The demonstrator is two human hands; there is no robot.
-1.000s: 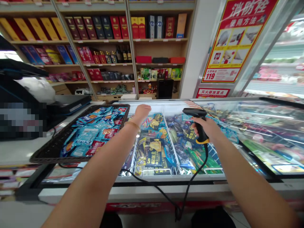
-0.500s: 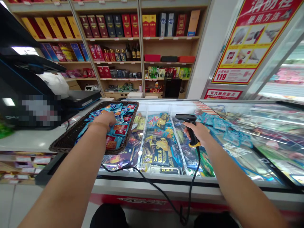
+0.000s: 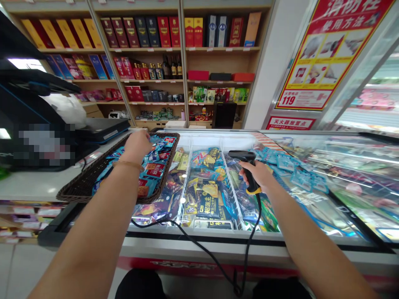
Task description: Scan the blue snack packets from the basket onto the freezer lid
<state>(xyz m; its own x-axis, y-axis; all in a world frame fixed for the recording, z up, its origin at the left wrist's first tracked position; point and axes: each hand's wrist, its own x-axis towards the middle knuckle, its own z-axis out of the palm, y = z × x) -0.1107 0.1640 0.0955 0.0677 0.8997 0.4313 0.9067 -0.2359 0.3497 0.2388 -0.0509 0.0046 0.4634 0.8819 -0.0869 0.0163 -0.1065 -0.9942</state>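
My left hand [image 3: 138,144] is over the brown woven basket [image 3: 70,192], its fingers curled together. A small blue snack packet [image 3: 154,139] shows at the fingertips, mostly hidden by the hand. Blue and red snack packets [image 3: 155,169] lie heaped in the basket's right part. My right hand [image 3: 258,173] is wrapped round the grip of a black and yellow barcode scanner [image 3: 243,156], above the freezer's glass top. From the scanner's handle a black cable [image 3: 199,241] loops down past the freezer's front edge and back to the left.
Ice cream packs [image 3: 207,199] fill the wire-divided freezer [image 3: 199,240] below. More blue packets [image 3: 283,160] lie on the glass at right. A black checkout machine [image 3: 34,124] and a scale [image 3: 106,126] stand at left. Shelves [image 3: 222,50] with boxes and bottles line the back.
My left hand has lifted up and away from the heap of packets, toward the basket's far side. The right hand keeps hold of the scanner. The view has shifted slightly.
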